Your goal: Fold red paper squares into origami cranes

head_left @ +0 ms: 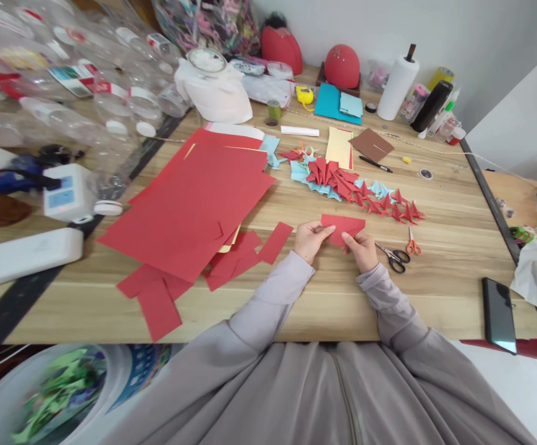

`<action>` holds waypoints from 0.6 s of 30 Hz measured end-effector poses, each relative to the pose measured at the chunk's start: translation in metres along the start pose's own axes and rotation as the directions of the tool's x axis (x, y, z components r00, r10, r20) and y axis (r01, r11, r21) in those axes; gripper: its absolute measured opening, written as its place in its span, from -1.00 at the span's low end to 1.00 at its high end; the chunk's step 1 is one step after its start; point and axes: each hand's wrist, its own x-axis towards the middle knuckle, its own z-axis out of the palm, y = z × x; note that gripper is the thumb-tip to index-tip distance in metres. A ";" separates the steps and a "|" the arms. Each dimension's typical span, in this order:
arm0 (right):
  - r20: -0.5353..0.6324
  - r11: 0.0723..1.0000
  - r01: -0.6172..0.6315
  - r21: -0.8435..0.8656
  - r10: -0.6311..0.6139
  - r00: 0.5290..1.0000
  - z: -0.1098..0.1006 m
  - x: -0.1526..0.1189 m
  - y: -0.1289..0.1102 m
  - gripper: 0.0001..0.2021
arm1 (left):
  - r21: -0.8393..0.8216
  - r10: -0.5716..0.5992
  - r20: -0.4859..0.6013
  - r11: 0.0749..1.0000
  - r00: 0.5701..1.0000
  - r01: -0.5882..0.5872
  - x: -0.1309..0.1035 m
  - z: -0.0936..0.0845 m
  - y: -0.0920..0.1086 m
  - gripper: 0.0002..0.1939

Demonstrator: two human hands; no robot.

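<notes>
Thumbs and fingers of left hand (311, 240) and right hand (362, 250) pinching red paper piece (342, 224), one at each end; piece just left of black scissors (397, 259). Risk, I judge: uneven thumb pressure skewing paper; right hand, so near scissors, could knock them. Paper looks plain, lower right edge slanting; creases too small for me to tell. Orange scissors (414, 247) right beside black scissors; folded red pieces (326, 173) beyond; large red sheets (189, 204) well left.
</notes>
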 end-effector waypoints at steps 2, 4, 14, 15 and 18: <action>0.048 1.000 -0.010 -0.010 0.010 0.999 0.001 -0.001 -0.002 -0.61 | 0.010 0.026 -0.026 1.000 0.999 -0.026 -0.001 0.000 0.001 -0.70; 0.077 0.999 -0.026 -0.028 0.028 0.997 0.003 -0.002 -0.003 -0.62 | 0.011 0.041 -0.035 0.999 0.999 -0.041 -0.001 0.001 0.003 -0.72; 0.095 1.000 -0.014 -0.016 0.016 0.995 0.000 -0.001 0.001 -0.61 | 0.082 -0.018 0.066 0.997 0.998 0.012 -0.003 -0.001 0.003 -0.66; 0.102 1.000 -0.008 -0.012 0.009 0.995 0.000 -0.001 0.001 -0.62 | 0.088 -0.015 0.064 0.996 0.998 0.010 -0.003 -0.001 0.003 -0.65; 0.117 1.000 -0.003 -0.004 0.003 0.993 -0.001 -0.001 0.001 -0.62 | 0.094 -0.007 0.066 0.996 0.998 0.001 -0.004 -0.001 0.004 -0.65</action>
